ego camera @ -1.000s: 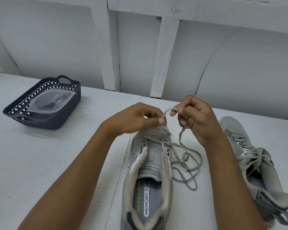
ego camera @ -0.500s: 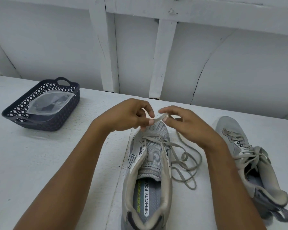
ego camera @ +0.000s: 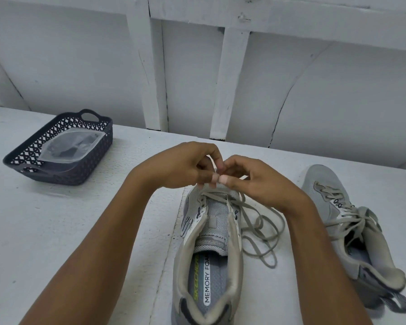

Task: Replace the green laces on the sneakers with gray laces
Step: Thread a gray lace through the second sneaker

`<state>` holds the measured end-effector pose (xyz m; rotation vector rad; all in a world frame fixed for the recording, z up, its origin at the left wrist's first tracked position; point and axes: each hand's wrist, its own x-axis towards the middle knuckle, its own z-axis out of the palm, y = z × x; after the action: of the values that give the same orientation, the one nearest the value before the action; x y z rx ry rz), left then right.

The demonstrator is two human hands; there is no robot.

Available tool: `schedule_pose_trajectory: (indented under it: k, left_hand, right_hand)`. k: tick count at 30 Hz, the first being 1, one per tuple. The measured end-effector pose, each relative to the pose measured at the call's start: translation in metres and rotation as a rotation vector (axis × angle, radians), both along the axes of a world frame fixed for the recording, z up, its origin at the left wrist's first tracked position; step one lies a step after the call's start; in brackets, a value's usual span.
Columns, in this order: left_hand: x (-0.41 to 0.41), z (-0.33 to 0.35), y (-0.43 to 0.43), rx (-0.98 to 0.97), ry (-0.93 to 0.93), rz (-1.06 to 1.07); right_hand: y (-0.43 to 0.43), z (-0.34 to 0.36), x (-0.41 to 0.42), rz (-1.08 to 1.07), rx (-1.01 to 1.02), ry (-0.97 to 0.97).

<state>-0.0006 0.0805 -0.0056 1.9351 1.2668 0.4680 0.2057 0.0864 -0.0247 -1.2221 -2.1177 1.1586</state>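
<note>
The gray lace (ego camera: 259, 222) was pinched by fingers (ego camera: 212, 177) of the left hand (ego camera: 183, 165) and right hand (ego camera: 256, 184) above the sneaker (ego camera: 209, 233), seemingly for threading.

Taking the near sneaker (ego camera: 209, 273) as the clock's centre, with 12 toward the wall (ego camera: 80, 66), it lies on the table (ego camera: 56, 231) with its toe at 12 and its heel at 6. The left hand (ego camera: 185, 165) and right hand (ego camera: 256, 181) meet above the toe, pinching the loose lace (ego camera: 270, 264), which coils on the table at 3, just beside the shoe. Beyond the coil, also at 3, lies the second sneaker (ego camera: 352, 231). The basket (ego camera: 85, 170) sits well apart at 10, a bag (ego camera: 68, 146) inside it.
</note>
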Motion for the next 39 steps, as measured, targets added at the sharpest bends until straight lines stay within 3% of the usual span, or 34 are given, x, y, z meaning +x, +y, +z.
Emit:
schedule_pose_trajectory:
  k: [8,13,18,20,24,26,39]
  left_hand:
    - [-0.001,0.002,0.0,0.044,0.098,0.063]
    - [0.005,0.001,0.0,0.049,0.102,0.076]
    - [-0.001,0.003,-0.001,-0.073,0.061,0.027]
    - [-0.004,0.004,-0.001,-0.122,0.137,0.032]
    - [-0.001,0.003,-0.002,-0.222,0.467,-0.024]
    - [0.002,-0.001,-0.002,-0.282,0.517,-0.053]
    - [-0.019,-0.026,0.008,-0.576,-0.056,-0.078]
  right_hand:
    - [0.006,-0.005,0.007,-0.096,0.004,-0.017]
    - [0.001,-0.005,0.0,0.011,-0.097,0.044]
    - [-0.001,-0.005,-0.001,0.05,-0.148,0.058]
    - [0.0,-0.003,0.002,0.021,-0.132,0.021]
    - [-0.003,0.0,0.002,-0.004,-0.119,-0.056]
    - [-0.005,0.001,0.0,0.002,-0.131,-0.062]
    - [-0.012,0.002,-0.019,0.009,-0.01,-0.277]
